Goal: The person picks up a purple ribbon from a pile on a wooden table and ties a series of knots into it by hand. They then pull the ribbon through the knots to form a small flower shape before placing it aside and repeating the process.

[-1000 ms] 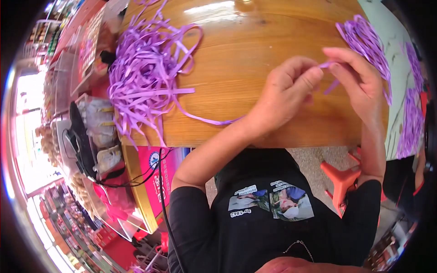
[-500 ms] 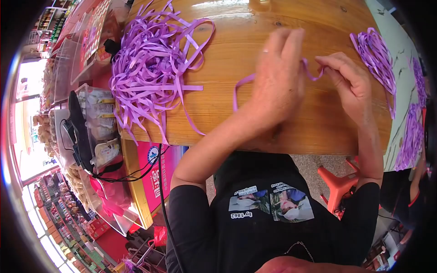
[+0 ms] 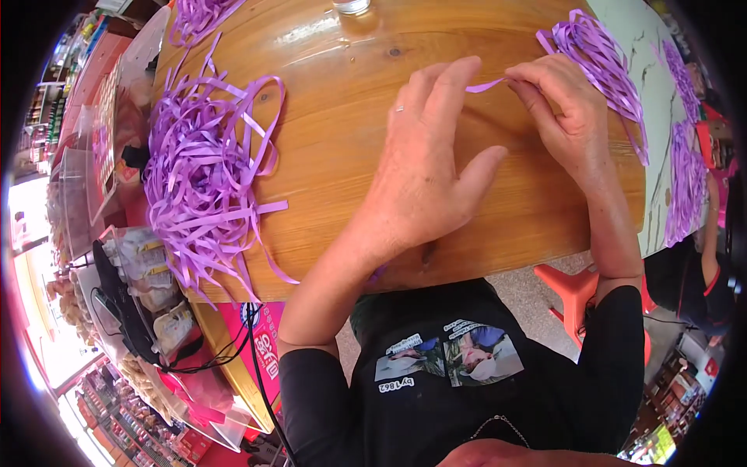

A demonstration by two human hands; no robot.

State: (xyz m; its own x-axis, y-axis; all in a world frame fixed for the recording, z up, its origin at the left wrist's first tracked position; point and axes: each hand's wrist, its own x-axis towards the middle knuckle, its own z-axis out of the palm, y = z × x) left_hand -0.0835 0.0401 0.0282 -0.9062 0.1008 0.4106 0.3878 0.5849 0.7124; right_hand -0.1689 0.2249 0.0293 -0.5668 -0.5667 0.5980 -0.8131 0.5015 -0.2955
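My right hand (image 3: pixel 562 113) is closed in a pinch on one end of a thin purple ribbon (image 3: pixel 485 86), above the wooden table. From those fingertips the strip runs left and passes out of sight at the fingers of my left hand (image 3: pixel 426 159). That hand is open, its fingers stretched out and the thumb spread wide; it wears a ring. A scrap of purple (image 3: pixel 377 273) shows under the left forearm at the table's near edge. Close beyond my right hand lies a bundle of purple ribbons (image 3: pixel 599 66).
A tangled heap of purple ribbons (image 3: pixel 204 175) covers the left of the wooden table (image 3: pixel 334 140). A glass (image 3: pixel 352 6) stands at the far edge. More bundles (image 3: pixel 685 183) lie on the white marbled surface at right, near another person's arm (image 3: pixel 711 233). An orange stool (image 3: pixel 572 296) stands below.
My left hand's thumb has spread away from its fingers. The ribbon loop left of that hand no longer shows. The whole view has shifted, while my right hand keeps its pinch.
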